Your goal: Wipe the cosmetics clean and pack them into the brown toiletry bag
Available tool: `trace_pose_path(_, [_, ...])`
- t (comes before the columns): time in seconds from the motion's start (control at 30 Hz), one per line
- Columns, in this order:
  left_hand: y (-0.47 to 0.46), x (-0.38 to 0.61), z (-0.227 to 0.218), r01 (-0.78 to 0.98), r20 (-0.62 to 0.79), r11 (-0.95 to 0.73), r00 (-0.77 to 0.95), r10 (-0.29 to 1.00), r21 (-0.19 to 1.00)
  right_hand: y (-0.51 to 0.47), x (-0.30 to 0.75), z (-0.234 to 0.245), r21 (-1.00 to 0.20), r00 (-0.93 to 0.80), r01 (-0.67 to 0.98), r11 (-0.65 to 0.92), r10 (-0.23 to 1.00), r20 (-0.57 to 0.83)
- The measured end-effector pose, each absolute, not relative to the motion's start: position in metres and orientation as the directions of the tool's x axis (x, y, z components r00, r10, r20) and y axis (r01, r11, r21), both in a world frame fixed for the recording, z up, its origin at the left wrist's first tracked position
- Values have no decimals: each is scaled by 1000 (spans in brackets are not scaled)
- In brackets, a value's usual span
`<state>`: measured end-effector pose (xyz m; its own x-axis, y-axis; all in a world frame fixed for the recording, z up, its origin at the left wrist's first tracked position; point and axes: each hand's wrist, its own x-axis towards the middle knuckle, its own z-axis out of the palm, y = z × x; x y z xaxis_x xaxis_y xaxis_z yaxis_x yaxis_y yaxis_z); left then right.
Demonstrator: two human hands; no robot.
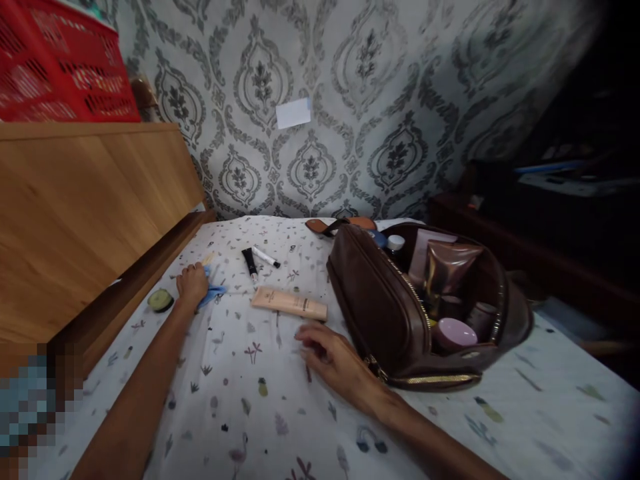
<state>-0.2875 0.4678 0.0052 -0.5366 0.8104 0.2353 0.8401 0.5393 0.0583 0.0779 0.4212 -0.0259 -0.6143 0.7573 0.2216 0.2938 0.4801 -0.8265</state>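
Note:
My left hand reaches far across the printed bedsheet and is closed on a blue item near the wooden headboard. My right hand lies on the sheet with fingers spread, just left of an open brown toiletry bag. A beige tube lies just beyond its fingertips. Farther back lie a black tube and a white pen-like stick. Inside the bag stand a bronze tube, a pink-lidded jar and a white-capped bottle.
A small green round tin sits by the headboard rail. A red plastic crate stands on top of the headboard. A brown strap piece lies behind the bag. Patterned wallpaper backs the bed; dark furniture stands at right.

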Motion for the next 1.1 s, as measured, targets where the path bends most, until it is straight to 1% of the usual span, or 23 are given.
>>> trace_pose_path(0.1, [463,-282,6,850,205,514,-526,825,114,420,80,-29,-849,-586,281,448,780,218])
trace_pose_path(0.17, [461,-279,10,852,191,495,-522,831,173,417,82,-28,-860,-578,275,429,789,209])
trace_pose_path(0.3, [460,-271,18,834,156,421,-497,853,356,415,85,-28,-881,-572,257,397,797,193])
trace_pose_path(0.43, [453,-249,14,773,98,284,-406,909,567,416,85,-31,-891,-557,223,395,802,217])
trace_pose_path(0.5, [448,-237,11,745,74,224,-344,936,628,416,85,-32,-893,-557,210,398,800,225])
trace_pose_path(0.53, [446,-233,11,741,68,202,-317,946,641,416,85,-32,-892,-561,210,399,797,225])
trace_pose_path(0.6, [446,-228,13,755,80,173,-286,955,633,415,85,-31,-887,-567,220,407,793,223])
trace_pose_path(0.73, [458,-230,21,813,131,163,-281,951,559,414,85,-30,-874,-581,229,428,780,230])
trace_pose_path(0.93, [466,-243,35,853,113,197,-283,952,483,414,87,-28,-866,-598,232,444,767,233])
trace_pose_path(1.1, [453,-269,59,903,188,272,-346,919,332,414,87,-27,-859,-602,254,445,768,220])
